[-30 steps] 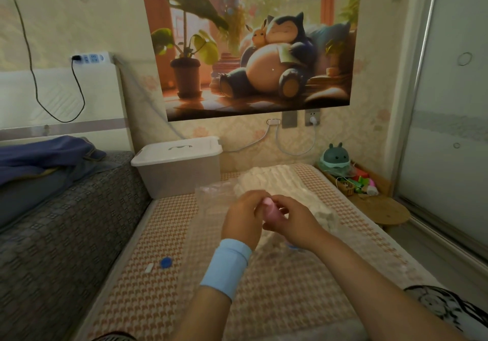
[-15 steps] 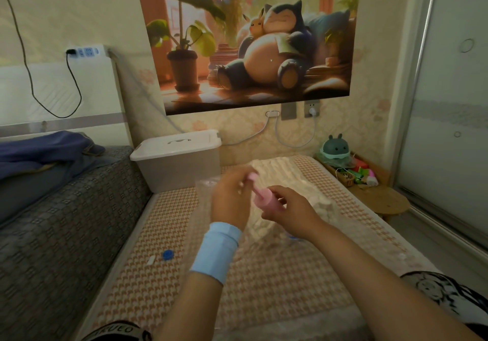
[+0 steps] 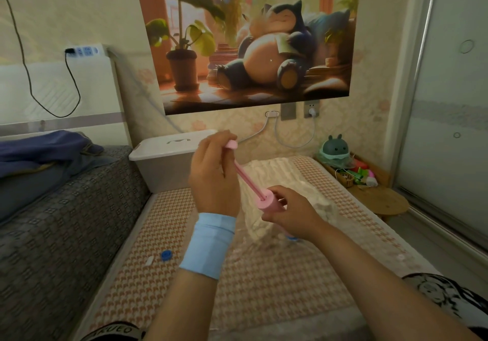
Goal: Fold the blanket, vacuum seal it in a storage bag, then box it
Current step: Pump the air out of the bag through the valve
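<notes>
While left hand (image 3: 214,179) grips the extended plunger (image 3: 247,178) and right hand (image 3: 293,212) the barrel (image 3: 268,202) mid-frame, vacuuming appears under way; next push needs barrel seated on bag (image 3: 303,251).

Worn items, head view: forearms bare.
Pale blue wristband (image 3: 208,244), plain, just behind left hand (image 3: 214,179); black-and-white patterned garment (image 3: 443,295), lower right; dark band with pale lettering (image 3: 116,331), lower left, partly cropped.
</notes>
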